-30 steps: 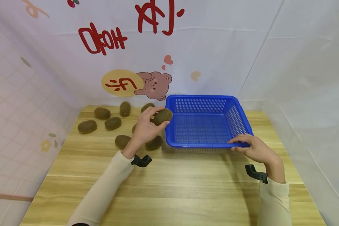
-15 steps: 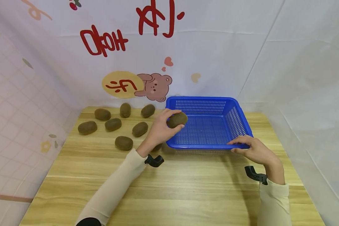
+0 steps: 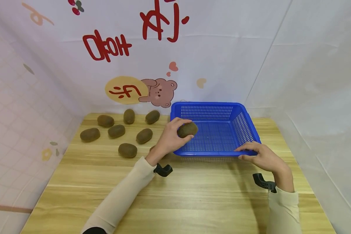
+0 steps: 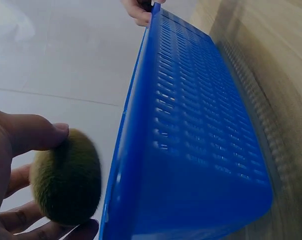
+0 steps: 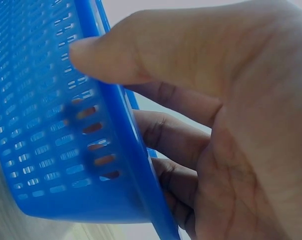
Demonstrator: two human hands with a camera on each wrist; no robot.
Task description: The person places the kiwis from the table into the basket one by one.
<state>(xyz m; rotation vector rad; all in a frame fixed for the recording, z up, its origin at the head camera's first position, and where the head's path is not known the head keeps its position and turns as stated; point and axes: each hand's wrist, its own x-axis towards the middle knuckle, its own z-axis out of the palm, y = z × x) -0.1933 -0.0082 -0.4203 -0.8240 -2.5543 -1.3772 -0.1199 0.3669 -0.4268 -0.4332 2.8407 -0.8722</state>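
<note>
A brown, fuzzy kiwi [image 3: 188, 130] is pinched between the thumb and fingers of my left hand [image 3: 172, 136], over the left side of a blue plastic basket [image 3: 207, 153]. In the left wrist view the kiwi [image 4: 67, 180] shows beside the basket's rim, held above its level. My right hand [image 3: 264, 157] grips the basket's near right corner. The right wrist view shows its thumb outside the perforated wall [image 5: 46, 125] and the fingers reaching over the rim to the inside. The basket's floor shows no fruit.
Several more kiwis, one of them a kiwi [image 3: 127, 150] near the front, lie spread on the wooden table [image 3: 175, 201] left of the basket. Another is partly hidden behind my left wrist. A white printed sheet [image 3: 222, 58] stands close behind the basket.
My left hand has carried the kiwi rightward from beside the basket to over its left part. My right hand keeps its grip on the corner. The whole view has shifted slightly.
</note>
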